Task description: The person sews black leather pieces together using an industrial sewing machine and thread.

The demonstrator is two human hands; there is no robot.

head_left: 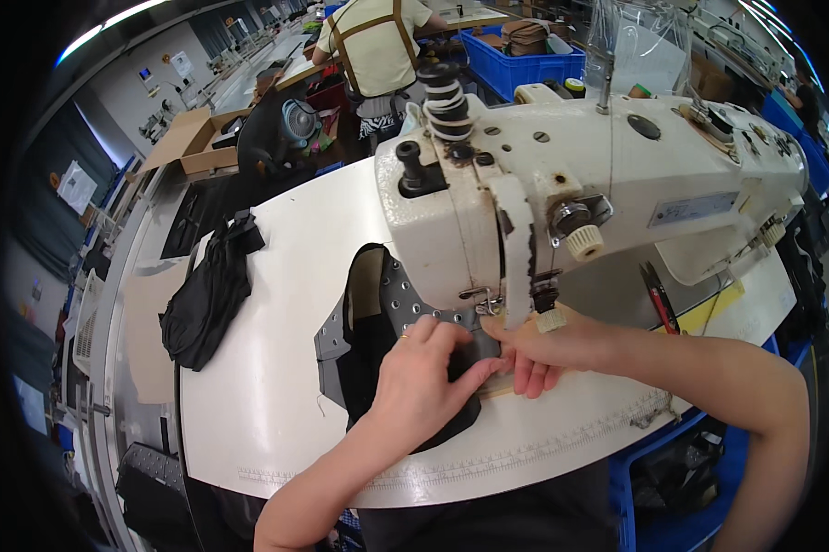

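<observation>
A dark piece with metal eyelets and black fabric [364, 354] lies under the needle end of a white sewing machine [561, 147]. My left hand [433, 382] is on this piece, its fingers curled and pressing on it, the thumb reaching toward the needle area. My right hand [543, 354] holds the piece's right edge just below the presser foot, fingers curled beneath and thumb on top, partly hidden by the machine. A crumpled black fabric piece [207, 304] lies at the left on the white worktable [258, 405]. Red-handled snips [663, 304] rest right of my right hand.
A person [373, 51] in a light top sits beyond the machine, near a blue crate [525, 64] and a small fan [299, 124]. A cardboard box [212, 156] stands back left. A blue bin [644, 488] with dark pieces is at lower right; another eyeleted piece [143, 488] is at lower left.
</observation>
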